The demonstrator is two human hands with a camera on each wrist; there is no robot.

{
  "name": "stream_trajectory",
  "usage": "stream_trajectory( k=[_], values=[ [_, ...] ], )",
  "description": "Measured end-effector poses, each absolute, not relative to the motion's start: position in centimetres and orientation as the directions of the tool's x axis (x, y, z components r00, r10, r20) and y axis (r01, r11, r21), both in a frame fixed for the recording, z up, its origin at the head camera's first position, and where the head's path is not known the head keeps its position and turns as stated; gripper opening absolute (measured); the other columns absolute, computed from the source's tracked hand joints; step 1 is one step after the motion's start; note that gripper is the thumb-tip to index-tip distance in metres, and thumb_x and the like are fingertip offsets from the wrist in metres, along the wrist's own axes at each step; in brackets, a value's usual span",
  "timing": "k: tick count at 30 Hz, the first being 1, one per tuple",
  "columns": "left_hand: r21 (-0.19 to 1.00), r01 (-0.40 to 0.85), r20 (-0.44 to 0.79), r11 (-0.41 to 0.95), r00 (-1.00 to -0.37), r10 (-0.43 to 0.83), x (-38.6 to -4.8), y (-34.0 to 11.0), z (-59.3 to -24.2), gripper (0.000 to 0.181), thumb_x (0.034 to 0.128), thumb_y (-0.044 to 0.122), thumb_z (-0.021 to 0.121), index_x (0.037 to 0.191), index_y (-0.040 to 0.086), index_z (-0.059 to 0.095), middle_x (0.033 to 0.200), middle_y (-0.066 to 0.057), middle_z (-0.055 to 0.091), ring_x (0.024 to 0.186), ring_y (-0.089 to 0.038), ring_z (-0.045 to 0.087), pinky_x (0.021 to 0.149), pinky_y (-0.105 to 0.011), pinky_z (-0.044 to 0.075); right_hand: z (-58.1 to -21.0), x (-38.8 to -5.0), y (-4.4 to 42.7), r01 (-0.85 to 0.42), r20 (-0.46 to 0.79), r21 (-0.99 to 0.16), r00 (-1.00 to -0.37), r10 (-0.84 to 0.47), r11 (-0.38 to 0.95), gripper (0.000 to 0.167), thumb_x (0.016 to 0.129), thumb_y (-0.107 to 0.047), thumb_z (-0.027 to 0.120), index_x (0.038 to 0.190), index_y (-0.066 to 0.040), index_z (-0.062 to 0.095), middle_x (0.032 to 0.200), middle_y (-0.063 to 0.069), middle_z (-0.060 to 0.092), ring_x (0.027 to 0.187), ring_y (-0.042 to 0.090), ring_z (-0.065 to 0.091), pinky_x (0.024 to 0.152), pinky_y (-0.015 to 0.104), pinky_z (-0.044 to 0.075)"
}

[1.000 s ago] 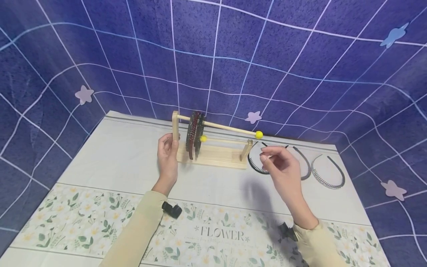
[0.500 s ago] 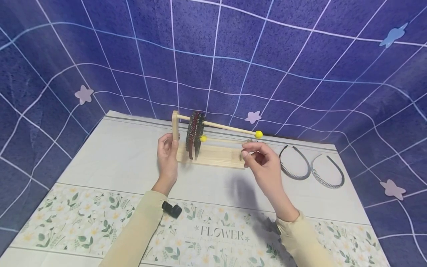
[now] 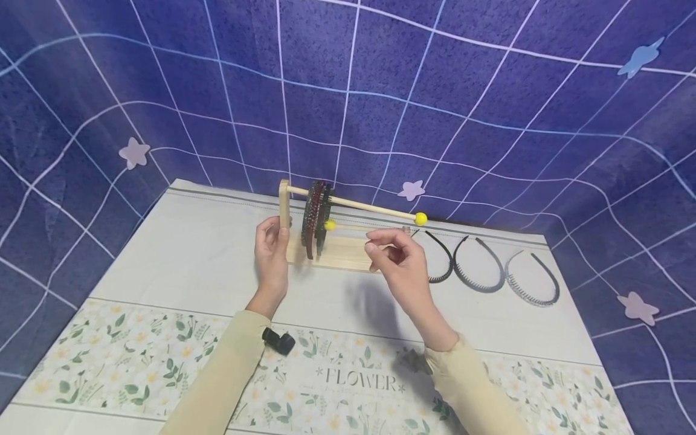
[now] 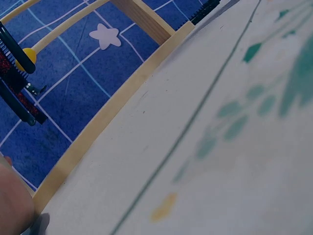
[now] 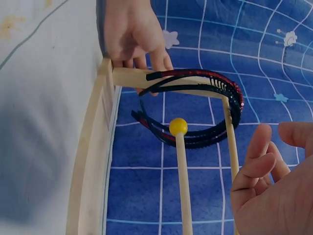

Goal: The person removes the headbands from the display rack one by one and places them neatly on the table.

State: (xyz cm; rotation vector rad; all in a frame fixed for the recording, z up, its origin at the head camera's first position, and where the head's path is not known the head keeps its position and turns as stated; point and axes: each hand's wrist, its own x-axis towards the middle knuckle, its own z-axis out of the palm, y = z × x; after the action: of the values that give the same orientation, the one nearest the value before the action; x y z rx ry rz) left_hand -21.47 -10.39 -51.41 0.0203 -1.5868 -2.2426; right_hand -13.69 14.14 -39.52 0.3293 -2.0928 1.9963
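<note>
A wooden stand (image 3: 337,252) lies on the table, with a tall post (image 3: 284,202) at its left end. My left hand (image 3: 270,257) grips that post low down. From its top runs an upper rod (image 3: 375,207) tipped with a yellow ball (image 3: 421,219). Several dark and red toothed headbands (image 5: 234,100) hang together on this rod near the post. My right hand (image 3: 403,260) hovers in front of the stand's right part, hiding the shorter post there. Its fingers are loosely bent, thumb and forefinger apart, with nothing between them. A lower rod (image 5: 183,181) has a yellow ball too.
To the right lie a black headband (image 3: 447,257), partly behind my right hand, a dark grey headband (image 3: 481,287) and a silvery headband (image 3: 535,300). A blue gridded cloth (image 3: 348,109) with star shapes rises behind the white floral tablecloth (image 3: 326,314).
My right hand has moved left, from over the loose headbands to in front of the stand. The left hand keeps its grip on the post, and the hanging headbands look unmoved.
</note>
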Motion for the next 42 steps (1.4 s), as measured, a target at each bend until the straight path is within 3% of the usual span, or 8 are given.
stream_trajectory(
  k=[5,14,17,25,31,42],
  values=[
    [0.909,0.303,0.209,-0.287,-0.925,-0.317,-21.5,-10.3,-51.3,0.028,0.1148,0.01,0.058,0.142,0.013,0.057,0.152,-0.021,0.065,0.145,-0.025,0.061,0.13,-0.036,0.042,-39.5,-14.2,13.4,-0.29,0.29,-0.956,-0.957,-0.013,0.031,0.021,0.1,0.003,0.075,0.12,0.008,0.073,0.096,-0.006,0.073,0.062,0.009,0.064,0.059,0.019,0.054],
    [0.908,0.308,0.212,-0.283,-0.922,-0.325,-21.4,-10.4,-51.3,0.025,0.1146,0.011,0.059,0.139,0.016,0.059,0.149,-0.017,0.069,0.142,-0.021,0.062,0.13,-0.037,0.042,-39.8,-15.5,11.6,-0.223,0.223,-0.975,-0.973,-0.057,-0.002,0.026,0.101,-0.003,0.078,0.124,0.007,0.074,0.102,0.005,0.076,0.064,0.009,0.067,0.055,0.019,0.048],
    [0.909,0.306,0.208,-0.283,-0.922,-0.327,-21.4,-10.4,-51.3,0.025,0.1144,0.011,0.06,0.139,0.016,0.059,0.147,-0.015,0.07,0.141,-0.021,0.062,0.13,-0.038,0.042,-39.8,-15.9,10.9,-0.21,0.21,-0.978,-0.976,-0.065,-0.011,0.028,0.101,-0.003,0.078,0.126,0.008,0.073,0.102,0.006,0.075,0.065,0.009,0.066,0.059,0.02,0.055],
    [0.904,0.312,0.214,-0.291,-0.921,-0.324,-21.4,-10.4,-51.3,0.025,0.114,0.011,0.06,0.139,0.016,0.059,0.148,-0.019,0.069,0.142,-0.024,0.062,0.13,-0.039,0.042,-40.4,-17.2,9.3,-0.169,0.172,-0.985,-0.981,-0.088,-0.042,0.036,0.1,-0.005,0.078,0.134,0.007,0.069,0.104,0.009,0.075,0.063,0.009,0.066,0.06,0.021,0.059],
    [0.91,0.298,0.205,-0.288,-0.928,-0.313,-21.4,-10.4,-51.2,0.026,0.1148,0.012,0.059,0.14,0.018,0.057,0.151,-0.016,0.068,0.145,-0.023,0.06,0.13,-0.036,0.041,-40.8,-17.9,8.3,-0.142,0.148,-0.988,-0.984,-0.1,-0.068,0.037,0.1,-0.004,0.079,0.135,0.004,0.07,0.104,0.008,0.075,0.064,0.013,0.069,0.055,0.021,0.054],
    [0.906,0.302,0.211,-0.297,-0.929,-0.304,-21.3,-10.5,-51.2,0.027,0.115,0.013,0.059,0.142,0.016,0.056,0.154,-0.022,0.064,0.146,-0.023,0.059,0.13,-0.034,0.041,-40.3,-18.7,6.9,-0.142,0.146,-0.989,-0.985,-0.09,-0.049,0.032,0.1,-0.005,0.08,0.128,0.005,0.07,0.096,0.001,0.074,0.065,0.012,0.068,0.052,0.018,0.048]
  ],
)
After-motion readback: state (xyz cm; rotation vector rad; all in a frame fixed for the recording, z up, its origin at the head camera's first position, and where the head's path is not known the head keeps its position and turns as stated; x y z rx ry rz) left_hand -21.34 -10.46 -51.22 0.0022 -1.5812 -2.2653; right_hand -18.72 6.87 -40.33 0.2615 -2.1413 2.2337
